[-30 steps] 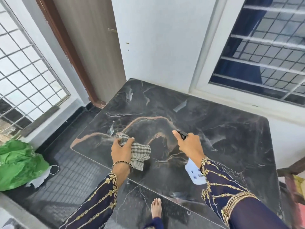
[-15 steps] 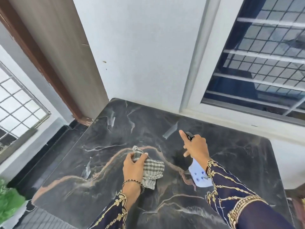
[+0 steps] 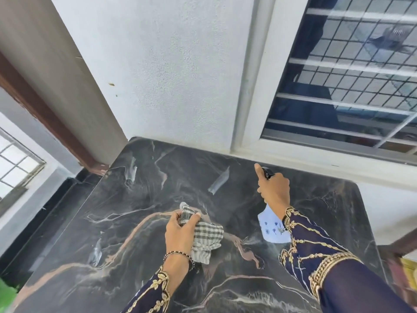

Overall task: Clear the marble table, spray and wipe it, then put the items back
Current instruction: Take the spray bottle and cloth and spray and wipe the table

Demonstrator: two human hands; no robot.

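Item: table (image 3: 135, 222), dark marble slab with pale and rust veins and rounded corners, set in the corner against a white wall (image 3: 169, 64) and under a barred window (image 3: 349, 75). Left hand (image 3: 180, 231): over the middle of the slab, fingers and thumb curled tight on a bunched cloth (image 3: 206, 238), white with dark checks. One twisted end sticks up past the knuckles, and the bulk spills out to the right of the palm and below it. Whether the hanging folds touch the marble cannot be told. A beaded bracelet (image 3: 178, 255) sits on that wrist. Right hand (image 3: 274, 190): to the right of the cloth and nearer the wall, well apart from the left hand. Its fingers are wrapped round the neck of a bottle (image 3: 272, 229), and the index finger lies straight along the black spray head, pointing toward the wall. The bottle body is white with small blue marks. It shows below the wrist, tilted, over the slab's right half; contact with the table cannot be told. Both sleeves (image 3: 327, 256) are navy with gold embroidery. Surroundings: a door (image 3: 56, 75) in a brown frame left of the wall, and a white grille (image 3: 15, 163) at the far left edge.
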